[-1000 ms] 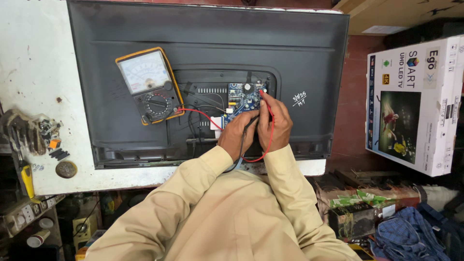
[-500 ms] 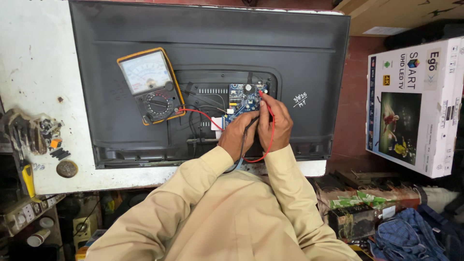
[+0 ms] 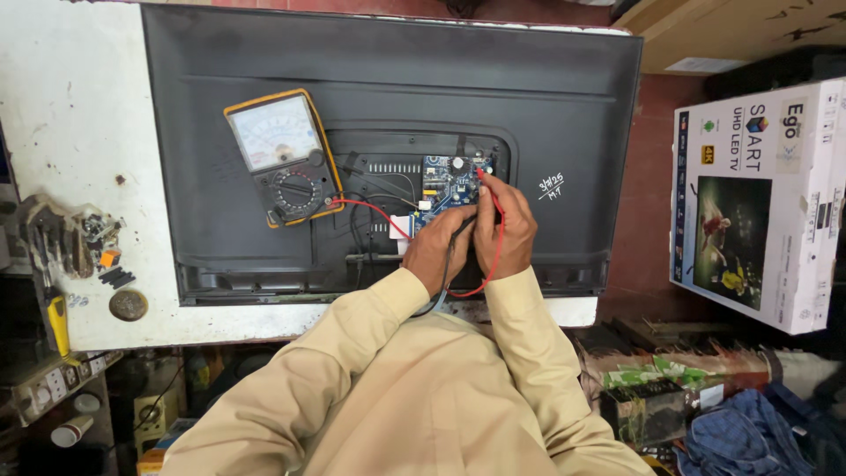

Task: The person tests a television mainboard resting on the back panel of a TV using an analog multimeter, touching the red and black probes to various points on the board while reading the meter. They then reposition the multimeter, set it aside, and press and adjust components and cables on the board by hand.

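The circuit board [image 3: 448, 187], blue and set in the open recess at the middle of the flat television's black back [image 3: 546, 106], has both hands on its near edge. The right hand [image 3: 504, 231] pinches a red probe [image 3: 485, 179] whose tip touches the board, and the left hand [image 3: 438, 249], fingers curled together, seems to grip a dark probe beside it. Farther left of the board, a yellow-cased analogue meter [image 3: 282, 157] lies on the television back, its red lead [image 3: 374, 211] running toward the hands.

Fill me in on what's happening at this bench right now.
A person in a tan shirt leans over a flat television lying back-side up on a white table. Both hands sit at the small blue circuit board in the opened rear recess. The right hand holds a red test probe with its tip at the board; the left hand rests beside it, seemingly on a dark lead. An analogue multimeter in a yellow casing lies on the television's back, its red wire running to the hands.
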